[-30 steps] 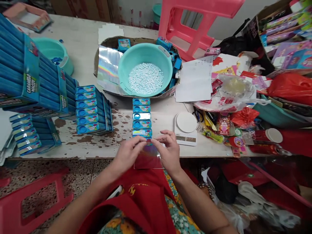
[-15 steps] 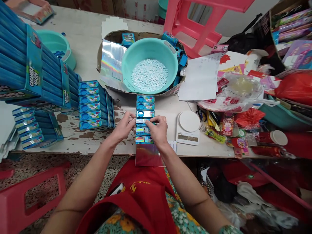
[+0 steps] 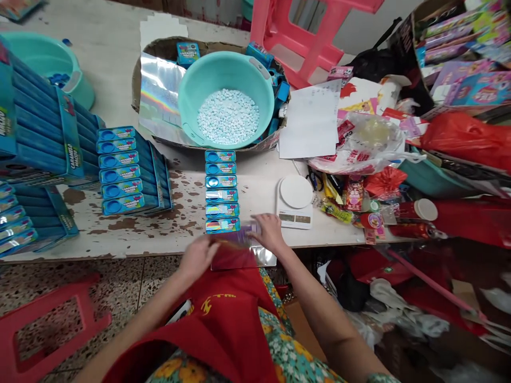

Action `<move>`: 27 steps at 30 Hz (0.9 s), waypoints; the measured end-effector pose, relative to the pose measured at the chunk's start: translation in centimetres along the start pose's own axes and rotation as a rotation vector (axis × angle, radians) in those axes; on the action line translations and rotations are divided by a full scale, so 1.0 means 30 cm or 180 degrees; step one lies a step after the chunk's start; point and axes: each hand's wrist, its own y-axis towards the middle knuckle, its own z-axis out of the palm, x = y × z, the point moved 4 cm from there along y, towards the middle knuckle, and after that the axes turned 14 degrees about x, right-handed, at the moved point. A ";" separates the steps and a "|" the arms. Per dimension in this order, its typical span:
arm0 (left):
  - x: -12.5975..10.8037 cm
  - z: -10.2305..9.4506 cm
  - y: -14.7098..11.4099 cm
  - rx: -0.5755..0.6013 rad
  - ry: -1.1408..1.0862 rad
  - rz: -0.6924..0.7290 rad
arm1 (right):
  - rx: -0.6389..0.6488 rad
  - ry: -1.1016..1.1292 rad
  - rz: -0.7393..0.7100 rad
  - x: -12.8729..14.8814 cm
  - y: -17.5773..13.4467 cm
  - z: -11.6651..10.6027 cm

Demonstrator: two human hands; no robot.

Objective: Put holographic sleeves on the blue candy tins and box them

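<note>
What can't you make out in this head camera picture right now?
- Head view: left hand and right hand, blurred by motion, so their grip on the shiny purple strip is unclear.
- Head view: kitchen scale, display too small to read.
- Head view: lower-left stack of blue packs, cut off by the left edge.
- Head view: upper-left teal basin, partly hidden behind stacked packs.

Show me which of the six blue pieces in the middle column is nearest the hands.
The bottom blue piece, closest to the table's front edge; the other five lie farther off, toward the big basin.
</note>
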 end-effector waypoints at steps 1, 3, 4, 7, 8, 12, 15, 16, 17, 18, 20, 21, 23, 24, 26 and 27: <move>-0.048 0.056 -0.001 0.0144 0.0170 0.0363 | 0.0296 -0.0217 -0.0026 -0.025 -0.016 0.031; -0.130 0.144 0.020 0.0212 0.0518 0.0857 | 0.0670 -0.0341 -0.0153 -0.057 -0.039 0.069; -0.157 0.174 0.042 0.0166 0.0689 0.0898 | 0.0754 -0.0318 -0.0249 -0.064 -0.047 0.075; -0.185 0.218 0.124 0.0186 0.1096 0.0478 | 0.0797 -0.0266 -0.0517 -0.069 -0.070 0.071; -0.185 0.225 0.148 0.0305 0.1173 0.0335 | 0.0708 -0.0313 -0.0516 -0.070 -0.079 0.067; -0.183 0.229 0.209 0.0654 0.1204 0.0170 | -0.0164 -0.0780 -0.0236 -0.065 -0.129 0.080; -0.184 0.229 0.233 0.0678 0.1128 0.0179 | -0.0462 -0.1091 -0.0287 -0.042 -0.166 0.146; -0.183 0.231 0.239 0.0696 0.1101 0.0159 | -0.0471 -0.1159 -0.0314 -0.037 -0.176 0.172; -0.179 0.235 0.246 0.0717 0.1072 0.0126 | -0.0469 -0.1207 -0.0324 -0.033 -0.186 0.194; -0.174 0.239 0.252 0.0740 0.1042 0.0080 | -0.0474 -0.1233 -0.0325 -0.032 -0.195 0.212; -0.159 0.247 0.264 0.0789 0.0974 -0.0022 | -0.0484 -0.1223 -0.0359 -0.032 -0.214 0.232; -0.150 0.251 0.269 0.0814 0.0934 -0.0066 | -0.0488 -0.1188 -0.0391 -0.033 -0.222 0.234; -0.134 0.258 0.276 0.0852 0.0842 -0.0158 | -0.0500 -0.1076 -0.0451 -0.035 -0.233 0.223; -0.128 0.260 0.279 0.0860 0.0790 -0.0200 | -0.0490 -0.1010 -0.0477 -0.035 -0.236 0.211; -0.118 0.263 0.285 0.0867 0.0679 -0.0296 | -0.0399 -0.0893 -0.0500 -0.032 -0.238 0.179; -0.114 0.264 0.287 0.0870 0.0620 -0.0346 | -0.0318 -0.0853 -0.0492 -0.028 -0.237 0.160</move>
